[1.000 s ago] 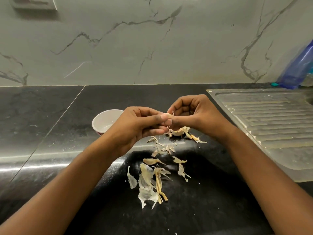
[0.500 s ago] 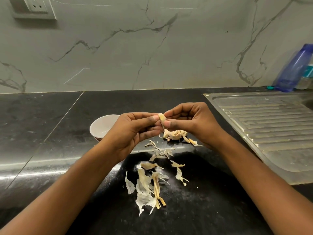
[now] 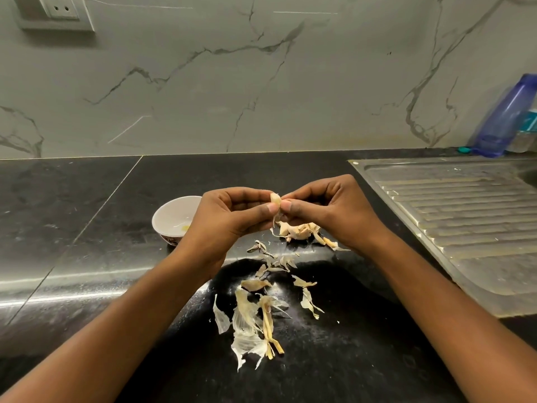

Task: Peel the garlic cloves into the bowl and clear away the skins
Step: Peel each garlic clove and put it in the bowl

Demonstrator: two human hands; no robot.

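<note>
Because one garlic clove (image 3: 275,199) is being stripped above the black worktop (image 3: 87,242), both hands meet on it. The left hand (image 3: 232,216) pinches its body, and the right hand (image 3: 328,210) pinches the skin at its 3 o'clock side. The white bowl (image 3: 174,212) waits at 9 o'clock, handy for dropping. Shed skins (image 3: 255,321) lie at 6 o'clock and unpeeled cloves (image 3: 299,231) under the right hand.

Bare left hand (image 3: 229,221), bare right hand (image 3: 334,212), bare forearms (image 3: 130,324)
</note>
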